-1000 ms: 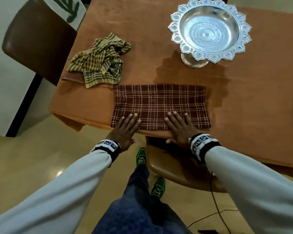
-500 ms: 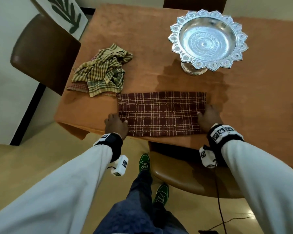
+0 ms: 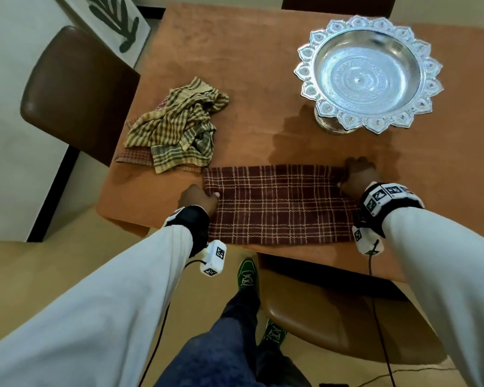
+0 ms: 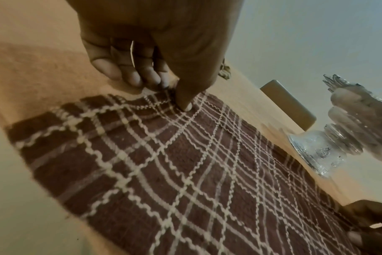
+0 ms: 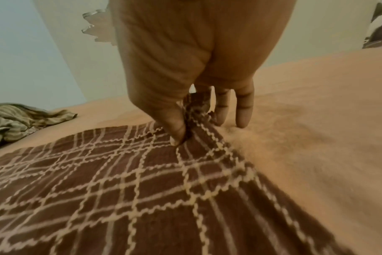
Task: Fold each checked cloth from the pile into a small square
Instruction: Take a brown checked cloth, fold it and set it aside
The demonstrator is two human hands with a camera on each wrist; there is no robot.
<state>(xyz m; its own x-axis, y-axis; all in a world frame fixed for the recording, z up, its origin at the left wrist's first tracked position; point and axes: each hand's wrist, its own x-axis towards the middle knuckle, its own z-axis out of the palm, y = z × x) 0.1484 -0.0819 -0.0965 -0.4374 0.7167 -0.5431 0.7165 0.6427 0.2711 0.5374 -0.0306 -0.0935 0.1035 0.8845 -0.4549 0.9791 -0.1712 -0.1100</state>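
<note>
A maroon checked cloth [image 3: 280, 203] lies folded into a long strip along the near edge of the orange table [image 3: 252, 79]. My left hand [image 3: 197, 198] pinches its left edge, thumb on top and fingers curled under [image 4: 181, 96]. At the far right corner my right hand [image 3: 356, 175] pinches the cloth [image 5: 186, 131] between thumb and fingers, lifting it slightly. The pile of crumpled green-and-tan checked cloths [image 3: 176, 129] sits at the table's left, just beyond the strip.
A silver pedestal bowl [image 3: 369, 74] stands at the back right of the table. A brown chair [image 3: 76, 90] is to the left, another seat [image 3: 333, 311] under the near edge. My legs and green shoes [image 3: 248, 273] are below.
Both hands left the cloth's near edge, where they lay flat, and slid outward to its two ends. They now pinch the far part of each end.
</note>
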